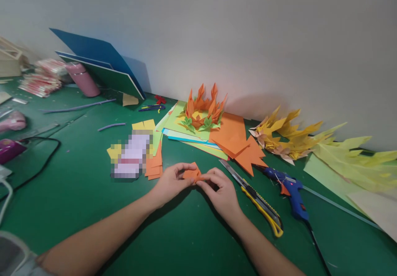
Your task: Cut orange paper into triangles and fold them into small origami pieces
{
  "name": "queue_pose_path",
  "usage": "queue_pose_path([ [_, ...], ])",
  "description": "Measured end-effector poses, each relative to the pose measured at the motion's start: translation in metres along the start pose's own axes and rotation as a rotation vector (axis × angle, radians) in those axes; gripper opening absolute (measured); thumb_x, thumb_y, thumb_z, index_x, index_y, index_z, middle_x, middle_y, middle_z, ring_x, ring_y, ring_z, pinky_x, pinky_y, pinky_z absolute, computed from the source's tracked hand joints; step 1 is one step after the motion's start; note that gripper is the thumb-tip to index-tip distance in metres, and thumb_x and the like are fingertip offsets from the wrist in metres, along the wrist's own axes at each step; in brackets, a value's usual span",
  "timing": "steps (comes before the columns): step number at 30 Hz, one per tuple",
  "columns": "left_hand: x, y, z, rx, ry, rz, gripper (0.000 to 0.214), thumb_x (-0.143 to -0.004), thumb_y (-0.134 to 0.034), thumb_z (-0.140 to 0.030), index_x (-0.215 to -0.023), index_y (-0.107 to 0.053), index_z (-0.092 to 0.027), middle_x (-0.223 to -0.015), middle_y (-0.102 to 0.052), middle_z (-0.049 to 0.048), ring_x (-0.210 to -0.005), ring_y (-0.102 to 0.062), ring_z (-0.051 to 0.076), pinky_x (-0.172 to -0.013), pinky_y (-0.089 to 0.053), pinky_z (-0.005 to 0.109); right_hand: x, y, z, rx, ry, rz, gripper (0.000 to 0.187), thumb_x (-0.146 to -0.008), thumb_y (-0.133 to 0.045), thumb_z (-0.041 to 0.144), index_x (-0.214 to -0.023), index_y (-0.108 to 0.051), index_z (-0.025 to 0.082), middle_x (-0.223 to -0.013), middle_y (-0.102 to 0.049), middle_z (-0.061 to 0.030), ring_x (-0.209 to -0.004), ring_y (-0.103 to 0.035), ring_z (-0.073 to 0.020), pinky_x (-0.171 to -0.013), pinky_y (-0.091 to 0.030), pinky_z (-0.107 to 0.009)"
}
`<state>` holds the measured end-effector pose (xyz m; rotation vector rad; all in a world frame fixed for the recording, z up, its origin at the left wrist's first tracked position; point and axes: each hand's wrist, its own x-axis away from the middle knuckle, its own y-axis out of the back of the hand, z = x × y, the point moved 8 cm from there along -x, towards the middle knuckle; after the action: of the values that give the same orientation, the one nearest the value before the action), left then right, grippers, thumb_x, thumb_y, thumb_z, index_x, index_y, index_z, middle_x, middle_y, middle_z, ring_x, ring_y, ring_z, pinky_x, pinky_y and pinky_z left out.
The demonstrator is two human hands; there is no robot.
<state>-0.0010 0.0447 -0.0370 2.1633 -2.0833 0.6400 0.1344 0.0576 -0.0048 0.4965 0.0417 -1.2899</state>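
At green tabletop (186, 247), w/ grey wall (248, 40) beyond L hand (170, 181) + R hand (223, 193). Noted yellow cutter (257, 201) just R of R hand, blue glue gun (294, 191) farther R, orange petal ring (197, 122) beyond both. Reaching in w/ forearms (108, 231) angled toward each other. Pinching small orange paper (190, 174) w/ L thumb + fingers, its R end w/ R fingertips. Seen btwn hands: folded, creased, angular.

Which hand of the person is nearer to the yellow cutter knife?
Right. The right hand is just left of the cutter knife; the left hand is farther left, beyond the right hand.
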Motion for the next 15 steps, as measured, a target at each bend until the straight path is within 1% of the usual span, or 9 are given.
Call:
queue_pose_path([
  [3, -0.0010, -0.0025, 0.0014, -0.003, 0.002, 0.031, 0.038, -0.051, -0.082, -0.017, -0.085, -0.065, -0.013, -0.117, -0.064, 0.0102, -0.070, -0.065, 0.011, -0.074, -0.053, 0.029, 0.0002, -0.0013, 0.0013, 0.025, 0.006, 0.019, 0.010, -0.077, -0.061, 0.021, -0.071, -0.069, 0.020, -0.065, -0.052, 0.0005, -0.056, -0.049, -0.0123, -0.051, -0.041, -0.023],
  [8, -0.0019, -0.0021, 0.0031, -0.007, 0.002, 0.037, 0.044, -0.049, -0.084, -0.020, -0.087, -0.063, -0.012, -0.113, -0.065, 0.0092, -0.070, -0.064, 0.010, -0.075, -0.053, 0.030, 0.0001, -0.0026, 0.0053, 0.052, 0.029, 0.048, 0.014, -0.080, -0.057, 0.022, -0.070, -0.066, 0.019, -0.065, -0.051, 0.0000, -0.056, -0.050, -0.0121, -0.051, -0.040, -0.023],
  [12, -0.0021, -0.0012, 0.0022, -0.013, -0.023, 0.038, 0.044, -0.050, -0.084, -0.022, -0.088, -0.063, -0.012, -0.113, -0.065, 0.0093, -0.078, -0.066, 0.014, -0.082, -0.052, 0.034, -0.0002, -0.0022, 0.0064, 0.055, 0.040, 0.037, 0.014, -0.080, -0.056, 0.023, -0.070, -0.065, 0.019, -0.064, -0.051, -0.0002, -0.055, -0.050, -0.0123, -0.050, -0.040, -0.023],
  [15, -0.0021, 0.0004, 0.0013, -0.030, -0.036, 0.022, 0.043, -0.051, -0.083, -0.020, -0.089, -0.064, -0.013, -0.115, -0.064, 0.0097, -0.086, -0.065, 0.016, -0.086, -0.050, 0.035, -0.0003, -0.0024, 0.0057, 0.038, 0.038, 0.022, 0.013, -0.080, -0.056, 0.024, -0.071, -0.064, 0.018, -0.065, -0.052, -0.0003, -0.055, -0.049, -0.0120, -0.050, -0.040, -0.023],
])
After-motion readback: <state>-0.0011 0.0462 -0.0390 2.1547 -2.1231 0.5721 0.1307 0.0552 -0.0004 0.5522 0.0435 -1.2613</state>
